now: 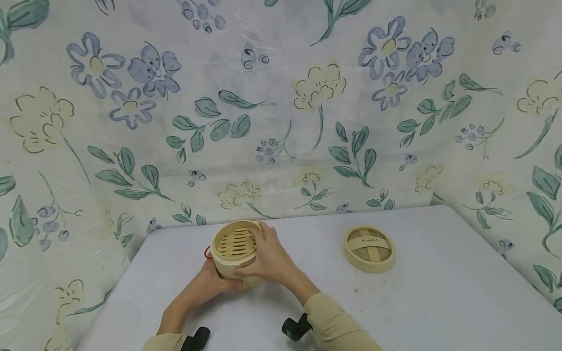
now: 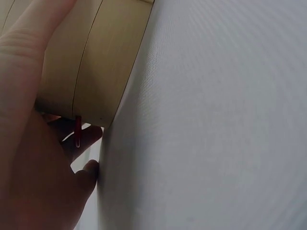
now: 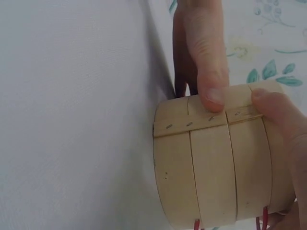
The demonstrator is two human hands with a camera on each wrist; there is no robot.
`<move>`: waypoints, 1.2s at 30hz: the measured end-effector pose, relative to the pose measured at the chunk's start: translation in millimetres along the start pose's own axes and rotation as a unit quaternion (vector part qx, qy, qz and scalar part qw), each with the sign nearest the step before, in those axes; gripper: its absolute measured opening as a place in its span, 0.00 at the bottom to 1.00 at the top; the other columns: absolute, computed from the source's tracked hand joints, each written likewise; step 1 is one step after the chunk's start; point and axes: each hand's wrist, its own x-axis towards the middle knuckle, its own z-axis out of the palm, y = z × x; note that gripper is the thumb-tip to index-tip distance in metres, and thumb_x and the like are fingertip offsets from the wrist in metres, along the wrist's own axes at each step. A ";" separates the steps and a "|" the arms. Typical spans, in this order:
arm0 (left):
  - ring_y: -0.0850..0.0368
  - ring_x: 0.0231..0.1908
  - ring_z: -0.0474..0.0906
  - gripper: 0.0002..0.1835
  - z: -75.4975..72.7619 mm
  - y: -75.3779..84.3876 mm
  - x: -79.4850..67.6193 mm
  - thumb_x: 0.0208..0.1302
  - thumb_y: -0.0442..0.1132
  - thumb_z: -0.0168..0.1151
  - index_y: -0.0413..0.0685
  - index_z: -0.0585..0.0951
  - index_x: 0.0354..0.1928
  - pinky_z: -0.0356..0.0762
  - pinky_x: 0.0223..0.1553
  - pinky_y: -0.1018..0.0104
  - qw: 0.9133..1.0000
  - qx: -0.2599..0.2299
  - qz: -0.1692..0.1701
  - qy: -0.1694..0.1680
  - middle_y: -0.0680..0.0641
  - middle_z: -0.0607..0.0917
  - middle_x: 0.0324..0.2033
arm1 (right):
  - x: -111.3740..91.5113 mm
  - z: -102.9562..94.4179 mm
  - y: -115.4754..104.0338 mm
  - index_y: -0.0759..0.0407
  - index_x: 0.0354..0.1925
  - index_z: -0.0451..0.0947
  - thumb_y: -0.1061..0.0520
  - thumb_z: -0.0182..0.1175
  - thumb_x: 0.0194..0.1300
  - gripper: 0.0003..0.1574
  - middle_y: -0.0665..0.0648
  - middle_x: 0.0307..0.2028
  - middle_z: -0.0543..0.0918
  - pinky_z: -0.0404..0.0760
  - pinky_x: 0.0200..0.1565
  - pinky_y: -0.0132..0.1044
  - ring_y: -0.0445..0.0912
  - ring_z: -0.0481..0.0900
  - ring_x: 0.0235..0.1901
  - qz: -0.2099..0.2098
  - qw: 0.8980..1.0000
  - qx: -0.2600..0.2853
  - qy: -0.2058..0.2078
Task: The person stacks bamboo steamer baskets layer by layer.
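Two small bamboo steamer baskets stand stacked on the table at left of centre in the head view. The upper basket (image 1: 234, 243) has a slatted floor visible from above. Around its right side, my right hand (image 1: 273, 257) holds it, thumb at the front and fingers over the rim. Low on the left, my left hand (image 1: 207, 288) grips the lower basket (image 3: 175, 167), its thumb across the front wall. Red loops (image 3: 197, 224) hang from the baskets' sides. A round bamboo lid (image 1: 370, 249) with a woven top lies apart on the right.
The white-covered table (image 1: 430, 292) meets a floral cloth (image 1: 281, 97) at its back edge and sides. Small brown specks (image 1: 361, 311) mark the cover below the lid. Dark wrist devices (image 1: 296, 327) sit at both sleeves.
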 end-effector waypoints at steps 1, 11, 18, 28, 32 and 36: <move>0.47 0.67 0.64 0.58 0.0 0.3 0.0 0.45 0.48 0.81 0.49 0.54 0.74 0.58 0.68 0.42 1.000 0.000 0.001 0.000 0.43 0.70 0.67 | 0.0 0.0 0.1 0.56 0.73 0.58 0.34 0.77 0.45 0.66 0.65 0.73 0.55 0.72 0.64 0.47 0.55 0.60 0.70 0.001 1.000 -0.003 -0.001; 0.42 0.70 0.61 0.60 -0.7 -0.9 1.1 0.47 0.52 0.79 0.50 0.51 0.76 0.56 0.69 0.39 1.000 0.027 -0.008 0.011 0.40 0.66 0.70 | -2.9 3.0 6.4 0.58 0.75 0.53 0.33 0.75 0.48 0.68 0.65 0.73 0.54 0.70 0.66 0.48 0.55 0.59 0.71 -0.017 1.000 -0.015 0.012; 0.41 0.70 0.61 0.57 -0.8 -2.7 0.6 0.48 0.52 0.79 0.49 0.53 0.75 0.54 0.69 0.38 0.999 0.030 -0.005 0.009 0.39 0.66 0.69 | -5.6 8.5 8.8 0.57 0.76 0.50 0.32 0.75 0.47 0.70 0.68 0.73 0.55 0.67 0.67 0.49 0.56 0.58 0.71 -0.036 0.999 -0.014 0.036; 0.40 0.72 0.57 0.58 -1.6 -3.0 -1.7 0.49 0.52 0.78 0.49 0.52 0.76 0.52 0.69 0.36 0.999 0.030 0.001 0.011 0.39 0.64 0.71 | -7.2 8.5 7.2 0.56 0.77 0.48 0.31 0.74 0.48 0.72 0.68 0.73 0.53 0.67 0.67 0.52 0.58 0.57 0.71 -0.034 0.999 0.001 0.031; 0.41 0.71 0.59 0.57 -1.2 -3.5 -2.0 0.50 0.51 0.78 0.49 0.52 0.76 0.53 0.69 0.37 1.000 0.022 0.000 0.008 0.39 0.64 0.71 | -7.9 1.6 8.3 0.52 0.78 0.45 0.32 0.73 0.49 0.71 0.67 0.75 0.49 0.66 0.67 0.53 0.59 0.53 0.73 -0.015 1.000 0.025 -0.004; 0.41 0.69 0.62 0.56 -1.3 -3.5 -1.6 0.50 0.50 0.78 0.49 0.52 0.75 0.55 0.69 0.38 1.000 0.016 -0.004 0.002 0.39 0.66 0.70 | -9.9 -6.7 11.3 0.47 0.78 0.44 0.33 0.73 0.51 0.70 0.64 0.76 0.47 0.67 0.66 0.55 0.57 0.52 0.74 0.001 0.997 0.065 -0.030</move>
